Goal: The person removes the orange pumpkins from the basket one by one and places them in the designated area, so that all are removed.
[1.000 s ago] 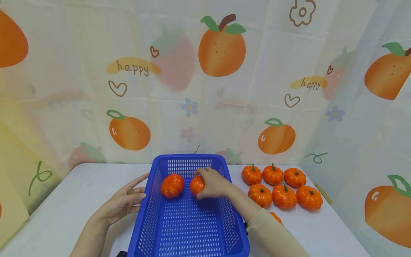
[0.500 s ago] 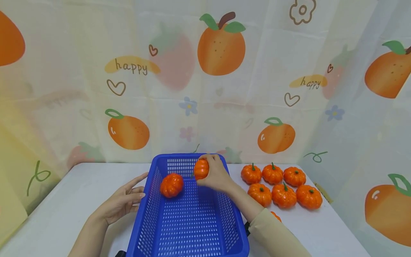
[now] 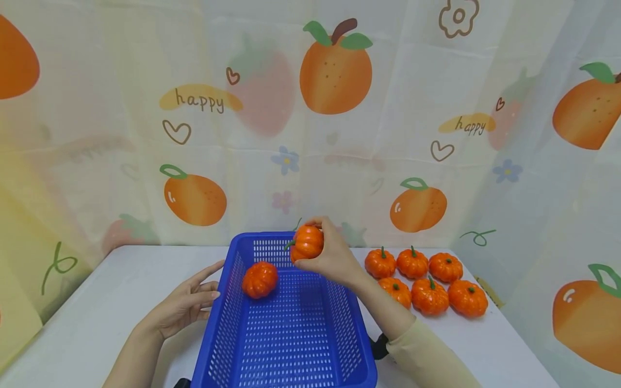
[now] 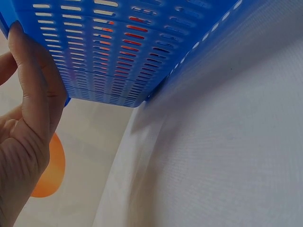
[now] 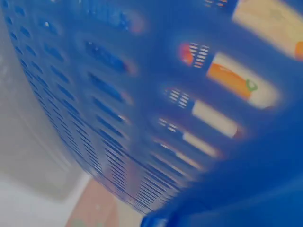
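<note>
My right hand (image 3: 332, 256) grips a small orange pumpkin (image 3: 309, 242) between thumb and fingers. The pumpkin is tilted so its green stem points left, and it overlaps the far rim of the blue plastic basket (image 3: 286, 235) in the head view. Inside the basket, another pumpkin (image 3: 260, 279) lies toward the back left. My left hand (image 3: 181, 307) is at the outside of the left wall, fingers loosely extended. In the left wrist view its fingers (image 4: 33, 80) lie along the slotted basket wall (image 4: 94, 56). Only the slotted basket wall (image 5: 142, 109) fills the right wrist view; the hand is hidden there.
Two rows of orange pumpkins (image 3: 430, 296) stand on the white table (image 3: 490, 345) to the basket's right, one partly behind my right forearm. A black object (image 3: 379, 346) shows between the basket and my sleeve. A fruit-printed curtain (image 3: 339, 178) hangs behind the table.
My right hand has raised its pumpkin from low inside the basket to about the far rim, moving slightly right and turning the stem into view. The left hand keeps its place.
</note>
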### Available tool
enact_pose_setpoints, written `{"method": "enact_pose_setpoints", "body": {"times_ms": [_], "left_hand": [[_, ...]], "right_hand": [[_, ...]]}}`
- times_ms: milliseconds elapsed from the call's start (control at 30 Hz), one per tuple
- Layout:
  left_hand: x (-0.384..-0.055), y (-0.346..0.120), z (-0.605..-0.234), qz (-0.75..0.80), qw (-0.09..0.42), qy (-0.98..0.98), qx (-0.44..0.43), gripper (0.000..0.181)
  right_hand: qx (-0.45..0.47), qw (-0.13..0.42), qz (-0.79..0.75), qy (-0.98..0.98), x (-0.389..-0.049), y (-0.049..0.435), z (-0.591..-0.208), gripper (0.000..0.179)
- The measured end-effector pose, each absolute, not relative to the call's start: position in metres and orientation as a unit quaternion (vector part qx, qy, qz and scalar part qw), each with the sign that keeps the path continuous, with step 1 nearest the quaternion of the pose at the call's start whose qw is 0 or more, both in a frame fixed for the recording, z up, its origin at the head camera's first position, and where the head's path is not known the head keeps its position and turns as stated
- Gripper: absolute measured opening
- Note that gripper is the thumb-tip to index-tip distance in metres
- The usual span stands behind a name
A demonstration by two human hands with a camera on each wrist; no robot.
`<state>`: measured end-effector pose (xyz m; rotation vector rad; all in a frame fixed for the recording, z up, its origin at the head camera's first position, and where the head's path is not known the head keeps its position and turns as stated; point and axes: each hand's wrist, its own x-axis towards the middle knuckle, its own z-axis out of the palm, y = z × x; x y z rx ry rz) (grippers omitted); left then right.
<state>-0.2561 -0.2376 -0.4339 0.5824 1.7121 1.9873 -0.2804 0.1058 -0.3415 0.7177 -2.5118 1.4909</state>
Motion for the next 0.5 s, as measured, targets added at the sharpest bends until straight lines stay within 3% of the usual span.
{"method": "enact_pose_setpoints", "body": {"times_ms": [233, 500], "left_hand": [[-0.256, -0.238, -0.433, 0.722, 0.225, 0.623, 0.199, 0.071], [-0.256, -0.238, -0.435, 0.726, 0.225, 0.615, 0.211, 0.069]], "right_hand": [[0.232, 0.064, 0.481, -0.843, -0.27, 0.119, -0.331, 0.084], [0.215, 0.079, 0.495, -0.838, -0.273, 0.147, -0.323, 0.084]]}}
